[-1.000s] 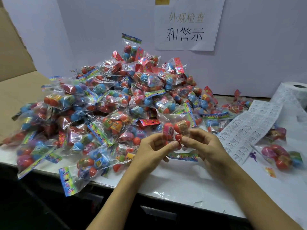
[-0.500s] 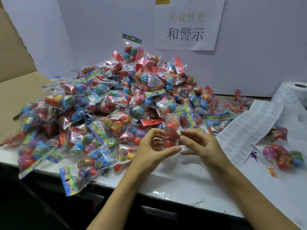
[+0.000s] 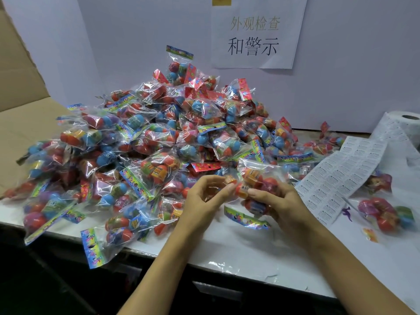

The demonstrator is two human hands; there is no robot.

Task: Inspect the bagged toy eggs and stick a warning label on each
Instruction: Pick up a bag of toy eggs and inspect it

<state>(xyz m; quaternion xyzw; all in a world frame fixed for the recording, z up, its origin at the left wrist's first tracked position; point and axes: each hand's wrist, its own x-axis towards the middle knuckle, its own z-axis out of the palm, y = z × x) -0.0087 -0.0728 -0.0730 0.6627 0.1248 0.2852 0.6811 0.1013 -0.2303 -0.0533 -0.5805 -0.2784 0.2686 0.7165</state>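
Note:
A clear bag of toy eggs (image 3: 258, 178) with a colourful header card hanging below it is held between both hands above the white table (image 3: 245, 246). My left hand (image 3: 204, 201) pinches the bag's left side with curled fingers. My right hand (image 3: 279, 201) grips its right underside. Behind them rises a big pile of bagged eggs (image 3: 159, 144). A strip of white warning labels (image 3: 336, 178) runs from a label roll (image 3: 406, 126) at the right.
Two more bags of eggs (image 3: 384, 212) lie to the right of the label strip. A cardboard box (image 3: 16, 87) stands at the left. A paper sign (image 3: 256, 32) hangs on the back wall. The table's front edge drops to dark space.
The bag has been turned in my hands and shifted right; its header card now hangs below. My right hand has slid under the bag.

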